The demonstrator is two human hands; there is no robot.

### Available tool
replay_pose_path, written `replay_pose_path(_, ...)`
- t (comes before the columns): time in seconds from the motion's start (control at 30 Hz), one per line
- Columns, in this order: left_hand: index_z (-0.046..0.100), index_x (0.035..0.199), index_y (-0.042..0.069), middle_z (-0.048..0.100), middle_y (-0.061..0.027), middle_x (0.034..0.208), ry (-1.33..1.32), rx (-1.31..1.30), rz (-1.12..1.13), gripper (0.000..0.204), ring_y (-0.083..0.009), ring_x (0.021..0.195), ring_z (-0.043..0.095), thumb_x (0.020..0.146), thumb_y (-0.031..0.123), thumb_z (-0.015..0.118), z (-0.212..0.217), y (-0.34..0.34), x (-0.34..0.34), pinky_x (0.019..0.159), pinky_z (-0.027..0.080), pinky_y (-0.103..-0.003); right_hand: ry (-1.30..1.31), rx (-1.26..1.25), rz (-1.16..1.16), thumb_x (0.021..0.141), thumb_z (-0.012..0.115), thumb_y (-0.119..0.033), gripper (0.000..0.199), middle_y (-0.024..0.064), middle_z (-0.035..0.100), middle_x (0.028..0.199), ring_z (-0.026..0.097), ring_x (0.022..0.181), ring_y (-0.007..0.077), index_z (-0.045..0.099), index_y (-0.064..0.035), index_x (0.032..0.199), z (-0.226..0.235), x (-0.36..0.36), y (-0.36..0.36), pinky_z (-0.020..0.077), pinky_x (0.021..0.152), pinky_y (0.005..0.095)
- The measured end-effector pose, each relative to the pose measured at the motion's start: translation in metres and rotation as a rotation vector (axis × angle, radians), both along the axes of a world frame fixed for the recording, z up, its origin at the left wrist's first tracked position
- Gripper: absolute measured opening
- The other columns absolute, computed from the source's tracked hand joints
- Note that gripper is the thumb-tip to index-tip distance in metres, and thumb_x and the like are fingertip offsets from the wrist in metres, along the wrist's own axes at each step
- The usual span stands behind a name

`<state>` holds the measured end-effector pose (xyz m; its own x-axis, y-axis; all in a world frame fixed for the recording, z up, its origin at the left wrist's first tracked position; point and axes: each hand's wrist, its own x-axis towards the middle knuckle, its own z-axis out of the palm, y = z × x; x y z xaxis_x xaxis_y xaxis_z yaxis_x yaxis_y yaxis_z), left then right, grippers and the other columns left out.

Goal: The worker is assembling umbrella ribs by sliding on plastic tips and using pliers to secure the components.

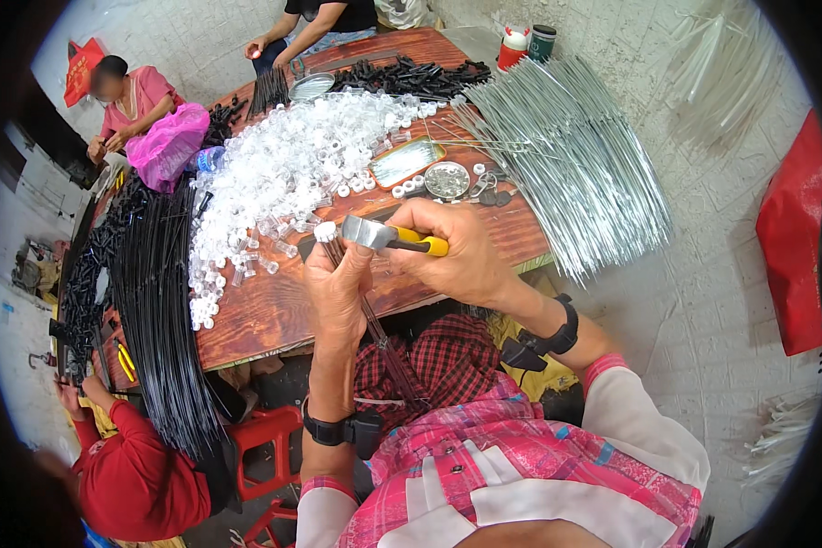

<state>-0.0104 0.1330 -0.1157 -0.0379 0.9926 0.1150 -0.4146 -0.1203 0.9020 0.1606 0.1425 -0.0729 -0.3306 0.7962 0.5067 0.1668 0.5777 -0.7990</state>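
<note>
My left hand [336, 288] is closed around a few thin dark rods [374, 324], which slant down toward my lap. At their upper end, just above the left fingers, sits a white ring-shaped cap [325, 232]. My right hand [457, 251] grips pincers [370, 233] with a broad metal head and yellow-and-black handles. The head of the pincers lies beside the white cap, by my left thumb; whether it touches the rods is hidden. Both hands are raised in front of the near table edge.
A big pile of clear and white plastic pieces [292, 151] covers the wooden table [411, 292]. Silvery wires [575, 155] are heaped at right, black rods [160, 292] at left. A yellow-edged tray [406, 163] and a round tin [447, 181] lie beyond my hands. Other people sit around.
</note>
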Motion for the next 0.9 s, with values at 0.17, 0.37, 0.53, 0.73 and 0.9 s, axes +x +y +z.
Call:
replay_pose_path(0.17,0.059,0.101,0.005,0.045,0.0058,0.063,0.066,0.081,0.061,0.027,-0.0016,0.048,0.032,0.094,0.030,0.066,-0.002,-0.002,0.008,0.043,0.022,-0.019,0.076,-0.058,-0.041,0.084,0.066,-0.007,0.017,0.0051,0.065,0.074,0.061,0.067,0.0089,0.065,0.0019,0.099,-0.003,-0.011,0.000,0.0486,0.060,0.0274)
replay_pose_path(0.37,0.048,0.134,-0.005,0.049,-0.0004,0.072,-0.160,0.122,-0.093,0.047,-0.0022,0.056,0.032,0.103,0.030,0.048,0.005,-0.010,0.009,0.049,0.026,-0.018,0.404,-0.417,0.241,0.095,0.060,-0.011,0.023,0.0014,0.064,0.075,0.058,0.066,0.0063,0.064,0.0029,0.112,-0.017,-0.021,0.015,0.0476,0.059,0.0236)
replay_pose_path(0.53,0.046,0.110,0.002,0.049,-0.0017,0.074,-0.118,0.105,-0.091,0.027,-0.0040,0.056,0.034,0.104,0.028,0.044,0.008,-0.011,0.009,0.049,0.027,-0.018,0.349,-0.416,0.230,0.095,0.061,-0.012,0.023,-0.0003,0.062,0.075,0.055,0.064,0.0050,0.064,0.0032,0.112,-0.013,-0.019,0.016,0.0457,0.058,0.0222)
replay_pose_path(0.73,0.048,0.113,0.001,0.048,-0.0009,0.073,-0.124,0.106,-0.095,0.029,-0.0037,0.056,0.033,0.104,0.028,0.046,0.005,-0.010,0.010,0.049,0.027,-0.018,0.315,-0.409,0.221,0.095,0.061,-0.013,0.024,-0.0017,0.060,0.073,0.054,0.063,0.0044,0.065,0.0027,0.112,-0.015,-0.018,0.018,0.0445,0.058,0.0215)
replay_pose_path(0.9,0.049,0.135,-0.005,0.046,0.0019,0.072,-0.124,0.126,-0.094,0.048,-0.0019,0.057,0.032,0.103,0.030,0.050,0.004,-0.010,0.010,0.050,0.026,-0.018,0.330,-0.411,0.225,0.095,0.062,-0.014,0.025,-0.0018,0.060,0.071,0.054,0.064,0.0044,0.065,0.0024,0.113,-0.015,-0.018,0.018,0.0442,0.058,0.0216)
